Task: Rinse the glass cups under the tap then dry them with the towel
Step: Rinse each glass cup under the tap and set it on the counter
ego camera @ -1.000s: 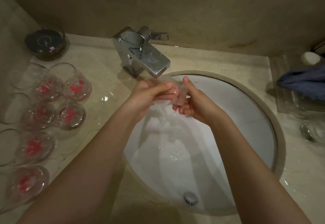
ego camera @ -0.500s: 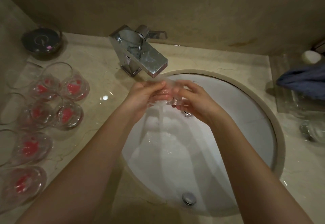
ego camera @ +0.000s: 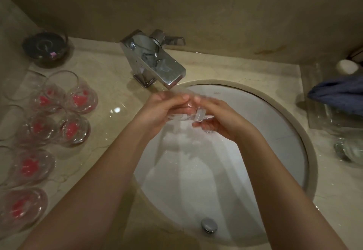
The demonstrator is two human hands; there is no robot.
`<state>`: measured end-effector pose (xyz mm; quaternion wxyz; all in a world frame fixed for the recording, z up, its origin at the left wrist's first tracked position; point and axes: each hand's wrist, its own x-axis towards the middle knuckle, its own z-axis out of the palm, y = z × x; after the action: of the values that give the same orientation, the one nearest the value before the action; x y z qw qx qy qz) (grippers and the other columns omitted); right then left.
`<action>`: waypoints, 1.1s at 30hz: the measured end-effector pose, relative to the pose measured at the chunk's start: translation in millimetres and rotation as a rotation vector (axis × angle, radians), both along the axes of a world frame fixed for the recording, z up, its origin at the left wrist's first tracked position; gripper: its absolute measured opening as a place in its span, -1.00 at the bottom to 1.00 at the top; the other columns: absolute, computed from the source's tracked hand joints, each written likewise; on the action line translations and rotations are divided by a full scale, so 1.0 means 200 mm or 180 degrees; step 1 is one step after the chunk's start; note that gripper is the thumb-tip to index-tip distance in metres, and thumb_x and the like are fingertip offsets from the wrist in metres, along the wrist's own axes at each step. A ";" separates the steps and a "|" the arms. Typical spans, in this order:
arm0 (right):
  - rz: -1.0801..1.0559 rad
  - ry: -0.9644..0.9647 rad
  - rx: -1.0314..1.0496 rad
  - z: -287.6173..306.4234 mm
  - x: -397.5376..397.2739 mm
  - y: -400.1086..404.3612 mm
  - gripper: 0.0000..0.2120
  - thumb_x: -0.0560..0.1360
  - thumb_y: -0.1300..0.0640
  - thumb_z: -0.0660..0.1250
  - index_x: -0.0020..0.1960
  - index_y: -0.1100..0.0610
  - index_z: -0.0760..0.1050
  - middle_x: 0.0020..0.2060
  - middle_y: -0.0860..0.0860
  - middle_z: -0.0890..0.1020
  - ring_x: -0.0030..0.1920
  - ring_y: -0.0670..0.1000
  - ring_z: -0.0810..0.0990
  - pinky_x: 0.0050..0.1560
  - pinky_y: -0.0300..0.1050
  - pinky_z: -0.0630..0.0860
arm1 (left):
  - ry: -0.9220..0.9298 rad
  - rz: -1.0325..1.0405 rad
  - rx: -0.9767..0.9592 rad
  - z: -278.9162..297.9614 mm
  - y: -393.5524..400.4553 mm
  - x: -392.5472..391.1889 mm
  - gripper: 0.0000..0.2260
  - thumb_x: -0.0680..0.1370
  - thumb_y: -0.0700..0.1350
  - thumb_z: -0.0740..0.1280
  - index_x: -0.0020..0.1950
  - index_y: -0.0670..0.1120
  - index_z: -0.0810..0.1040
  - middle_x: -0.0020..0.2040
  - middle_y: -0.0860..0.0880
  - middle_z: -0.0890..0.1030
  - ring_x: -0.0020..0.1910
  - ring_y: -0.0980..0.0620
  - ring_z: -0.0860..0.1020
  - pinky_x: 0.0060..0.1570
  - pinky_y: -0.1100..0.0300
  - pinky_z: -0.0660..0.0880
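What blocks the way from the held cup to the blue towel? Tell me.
Nothing visible does. Both hands, left hand and right hand, hold the glass cup under the tap; the bare counter rim lies between it and the towel.

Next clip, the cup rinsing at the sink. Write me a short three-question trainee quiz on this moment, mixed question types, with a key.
1. True or false: the glass cup being rinsed is held by both the left hand and the right hand.
2. Where does the blue towel lie? A) in the sink basin B) on the counter right of the sink C) under the tap
3. Fill in: the waiting cups with red marks stand on the counter to the ___ of the sink.

Key: 1 true; 2 B; 3 left
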<state>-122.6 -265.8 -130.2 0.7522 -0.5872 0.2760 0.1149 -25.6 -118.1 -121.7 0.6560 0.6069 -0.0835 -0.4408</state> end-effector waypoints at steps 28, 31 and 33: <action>-0.0244 0.0115 -0.0045 -0.01 0.01 0.04 -0.75 0.59 0.02 0.28 0.22 0.09 0.49 -0.01 0.13 0.58 -0.08 0.06 0.60 -0.16 -0.17 0.60 | -0.0297 -0.0080 0.0428 -0.04 -0.02 -0.04 -0.87 0.58 -0.12 0.33 0.00 -0.10 0.67 -0.15 -0.08 0.73 -0.16 0.04 0.69 -0.17 0.20 0.51; -0.0546 0.0587 -0.0570 -0.03 0.04 0.09 -0.48 0.62 -0.23 0.08 0.11 0.16 0.57 -0.20 0.16 0.65 -0.28 0.06 0.64 -0.36 -0.18 0.56 | -0.0590 -0.0103 0.0331 -0.04 -0.05 -0.08 -0.81 0.57 -0.23 0.35 0.00 -0.37 0.63 -0.10 -0.35 0.66 -0.15 -0.11 0.63 -0.09 0.20 0.57; -0.1069 0.0651 -0.0774 -0.07 0.07 0.14 -0.53 0.64 -0.18 0.04 -0.02 0.14 0.56 -0.28 0.19 0.63 -0.43 0.08 0.59 -0.42 -0.20 0.47 | -0.0790 0.0382 0.0262 -0.06 -0.08 -0.11 -0.89 0.52 -0.25 0.42 -0.09 -0.30 0.65 -0.18 -0.20 0.69 -0.16 -0.02 0.63 -0.13 0.30 0.55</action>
<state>-109.3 -237.4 -143.8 0.6526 -0.6046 0.4565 0.0130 -48.4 -134.3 -134.1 0.6404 0.6871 -0.1095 -0.3254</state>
